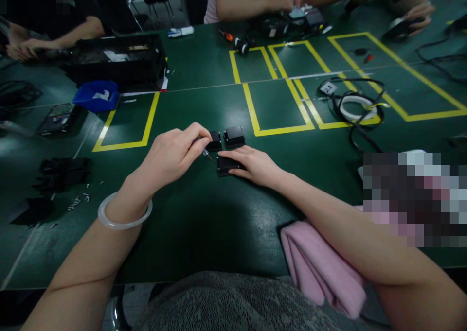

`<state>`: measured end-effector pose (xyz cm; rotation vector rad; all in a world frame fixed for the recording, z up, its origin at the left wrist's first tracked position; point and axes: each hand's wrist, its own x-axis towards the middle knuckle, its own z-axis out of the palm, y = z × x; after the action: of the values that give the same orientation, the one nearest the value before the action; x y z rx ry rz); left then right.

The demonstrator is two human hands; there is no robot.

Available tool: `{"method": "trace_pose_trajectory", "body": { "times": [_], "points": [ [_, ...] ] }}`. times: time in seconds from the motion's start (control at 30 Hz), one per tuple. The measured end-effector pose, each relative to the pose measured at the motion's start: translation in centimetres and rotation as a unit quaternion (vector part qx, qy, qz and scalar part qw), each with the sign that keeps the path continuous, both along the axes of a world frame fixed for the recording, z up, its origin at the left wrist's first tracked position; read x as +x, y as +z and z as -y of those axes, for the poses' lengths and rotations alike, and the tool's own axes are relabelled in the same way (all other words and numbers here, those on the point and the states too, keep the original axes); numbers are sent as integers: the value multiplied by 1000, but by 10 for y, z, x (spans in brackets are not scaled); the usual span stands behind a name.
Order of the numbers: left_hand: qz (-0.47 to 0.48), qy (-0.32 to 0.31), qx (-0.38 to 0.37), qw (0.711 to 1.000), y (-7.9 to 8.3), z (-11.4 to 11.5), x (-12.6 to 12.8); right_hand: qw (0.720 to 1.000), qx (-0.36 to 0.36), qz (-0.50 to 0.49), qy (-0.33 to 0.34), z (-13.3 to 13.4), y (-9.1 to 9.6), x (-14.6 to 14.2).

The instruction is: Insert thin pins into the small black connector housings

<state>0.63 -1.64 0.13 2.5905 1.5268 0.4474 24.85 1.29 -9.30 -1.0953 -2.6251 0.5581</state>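
My left hand (175, 151) is closed around a small screwdriver (206, 152), most of its handle hidden in the fingers. The thin shaft points down to the right, near the left edge of a small black box (224, 166). That box lies on the green table under my right hand (257, 165), whose thumb and fingers grip it and cover its right part. Just beyond it sit two similar black boxes, one (216, 140) partly behind my left fingertips and the other (234, 135) fully in sight, with shiny metal bits at its corners.
Loose screws (75, 203) and black plastic parts (63, 173) lie at the left. Farther back are a blue bin (97, 96) and a long black case (120, 61). A coiled cable (359, 108) rests at the right, a pink cloth (321, 268) at the front edge. Co-workers' hands (290, 1) work opposite.
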Motion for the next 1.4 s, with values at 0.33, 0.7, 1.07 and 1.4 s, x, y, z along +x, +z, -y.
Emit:
{"method": "trace_pose_trajectory", "body": {
  "times": [0.33,0.7,1.07,1.4],
  "points": [
    [15,-31,0,999,3,2,-2,1000,-3,-10,3,-1,-2,1],
    [25,-21,-11,999,2,1,-1,1000,-5,-2,3,0,0,0],
    [-2,1,1,1000,0,1,-1,1000,-2,-7,6,0,0,1],
    [-5,-6,-23,1000,6,3,-1,1000,-9,5,8,0,2,0]
  ]
}}
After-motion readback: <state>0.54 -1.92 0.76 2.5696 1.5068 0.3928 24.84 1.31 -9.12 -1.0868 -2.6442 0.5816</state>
